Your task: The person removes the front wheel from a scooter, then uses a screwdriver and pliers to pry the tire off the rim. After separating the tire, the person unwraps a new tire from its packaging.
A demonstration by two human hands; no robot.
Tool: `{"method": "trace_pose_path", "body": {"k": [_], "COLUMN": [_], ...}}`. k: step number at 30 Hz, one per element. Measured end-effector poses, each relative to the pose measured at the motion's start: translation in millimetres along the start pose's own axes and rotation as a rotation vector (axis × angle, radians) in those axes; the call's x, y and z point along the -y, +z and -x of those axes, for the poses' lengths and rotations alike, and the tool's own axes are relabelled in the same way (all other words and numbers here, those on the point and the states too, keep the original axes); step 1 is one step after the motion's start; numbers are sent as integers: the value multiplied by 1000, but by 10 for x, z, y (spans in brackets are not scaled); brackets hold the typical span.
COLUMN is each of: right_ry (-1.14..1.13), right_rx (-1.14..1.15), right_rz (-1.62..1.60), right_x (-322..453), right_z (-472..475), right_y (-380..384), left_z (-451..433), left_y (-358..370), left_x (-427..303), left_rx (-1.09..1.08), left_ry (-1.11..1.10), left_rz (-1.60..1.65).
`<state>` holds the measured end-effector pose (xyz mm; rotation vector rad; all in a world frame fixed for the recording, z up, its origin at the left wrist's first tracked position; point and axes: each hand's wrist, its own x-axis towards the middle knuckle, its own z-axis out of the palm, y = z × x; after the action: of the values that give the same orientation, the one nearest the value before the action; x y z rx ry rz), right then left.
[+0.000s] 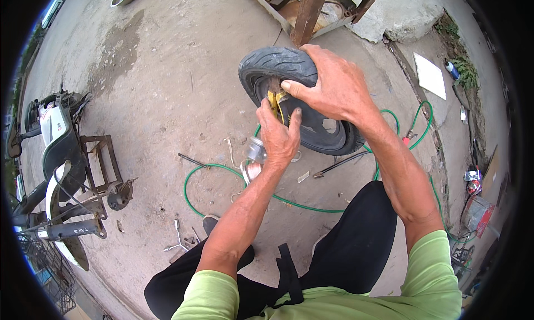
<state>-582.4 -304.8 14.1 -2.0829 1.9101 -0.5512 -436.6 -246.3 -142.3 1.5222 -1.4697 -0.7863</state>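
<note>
A small scooter wheel with a black rubber tire (277,60) stands tilted in front of me. My right hand (336,84) grips the tire's upper right part, its thumb over the sidewall. In my left hand (278,134) is a yellow-handled tool (278,103), held against the inner side of the tire near the rim; it looks like pliers, but its jaws cannot be made out. Below the wheel, a clear plastic jar (256,150) stands beside a round container (251,171), partly behind my left wrist.
A green air hose (313,209) loops over the concrete. Tire levers or rods (342,163) lie under the wheel, and a multi-arm socket wrench (178,236) by my left foot. A scooter's front end (58,128) is at left; a metal frame with a rusty post (308,15) stands ahead.
</note>
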Motion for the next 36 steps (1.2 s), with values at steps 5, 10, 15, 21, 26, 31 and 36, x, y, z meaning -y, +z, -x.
{"method": "trace_pose_path", "body": {"k": [5, 10, 15, 21, 26, 31, 36], "right_ry": [63, 32, -60, -150, -407, -423, -546], "right_rx": [-24, -69, -144, -239, -86, -53, -268], "right_rz": [-83, -150, -39, 121, -25, -49, 111], "right_x": [-177, -380, -611, -765, -604, -497, -25], "right_z": [155, 233, 248, 218, 345, 449, 600], "right_y": [-107, -111, -48, 99, 195, 212, 323], "left_z": [57, -57, -701, -1135, -1443, -1224, -1121], "left_y": [411, 176, -431, -1001, -812, -925, -1023], "left_x": [97, 355, 232, -401, -523, -612, -486], "left_rx": [-49, 227, 761, 648, 702, 860, 803], "left_ry": [-26, 87, 311, 510, 863, 630, 678], "left_rz": [168, 158, -157, -534, -271, -363, -217]}}
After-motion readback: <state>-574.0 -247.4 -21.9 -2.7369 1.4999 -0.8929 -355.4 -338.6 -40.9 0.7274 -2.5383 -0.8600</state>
